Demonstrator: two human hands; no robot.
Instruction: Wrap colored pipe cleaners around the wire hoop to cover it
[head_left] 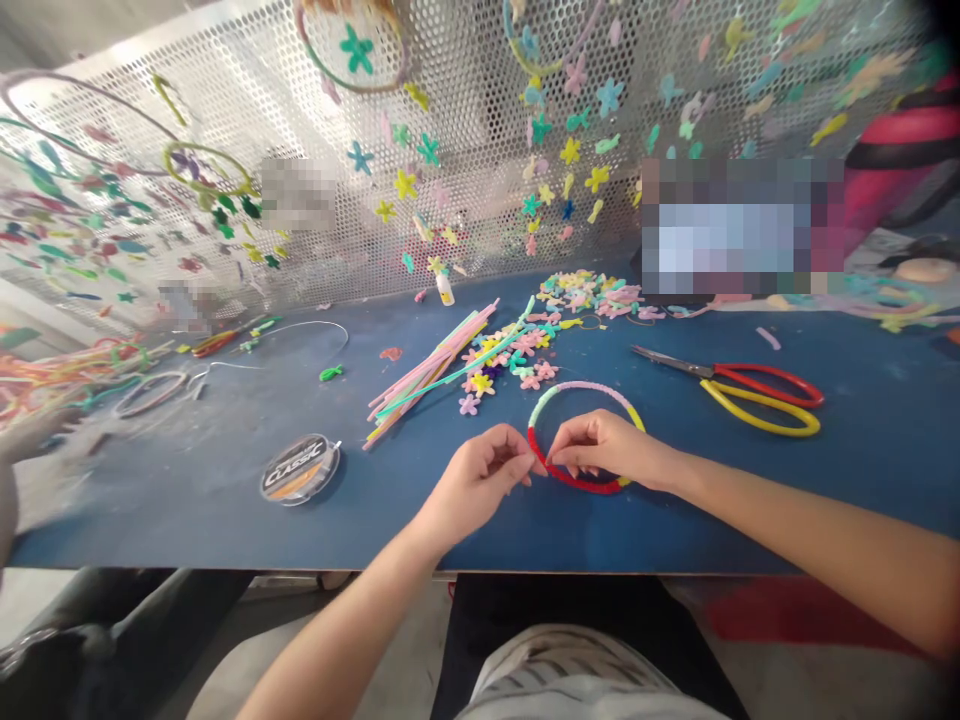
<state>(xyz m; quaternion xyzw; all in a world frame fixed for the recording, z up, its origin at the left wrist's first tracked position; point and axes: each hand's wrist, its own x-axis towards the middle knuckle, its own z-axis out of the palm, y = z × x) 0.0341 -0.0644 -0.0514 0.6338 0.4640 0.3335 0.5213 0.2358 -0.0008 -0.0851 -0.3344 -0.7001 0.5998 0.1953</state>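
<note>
A ring wrapped in pipe cleaner (pixel 586 486) lies on the blue table in front of me, with red, mint, lilac and yellow sections. My left hand (pixel 486 468) pinches at the ring's left side, by the red section. Inside the loop, the fingers of my right hand (pixel 592 443) close on the same red part, a short gap from the left fingertips. My right wrist crosses over the ring's yellow side. Just beyond the ring lie small pipe-cleaner flowers (pixel 482 384) and a bundle of straight pipe cleaners (pixel 431 378).
Scissors (pixel 761 397) with red and yellow handles lie to the right. A spool of clear line (pixel 300 470) is at left. A small white bottle (pixel 445 290) stands by the perforated metal panel (pixel 472 120), where flower strings hang. Another person's arm (pixel 30 440) shows at far left.
</note>
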